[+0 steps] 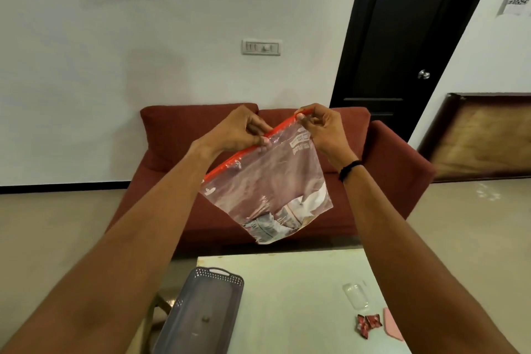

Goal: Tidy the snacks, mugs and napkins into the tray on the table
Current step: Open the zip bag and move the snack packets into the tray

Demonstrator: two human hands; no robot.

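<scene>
I hold a clear zip bag [267,181] with a red seal strip up in the air above the table. My left hand [244,131] pinches the strip near its middle. My right hand [320,126] pinches the strip's upper right end. Something white and crumpled lies in the bag's bottom corner. Below, a grey perforated tray [227,282] sits at the table's left edge. A small dark bit lies on its floor. A red snack wrapper [367,325], a pink napkin [392,325] and a clear glass [356,296] lie on the table's right side, partly behind my right forearm.
The pale table [287,296] fills the lower middle. A red sofa [388,164] stands just behind it against the white wall. A dark door [402,37] is at the back right, and a wooden board [482,135] leans on the right wall.
</scene>
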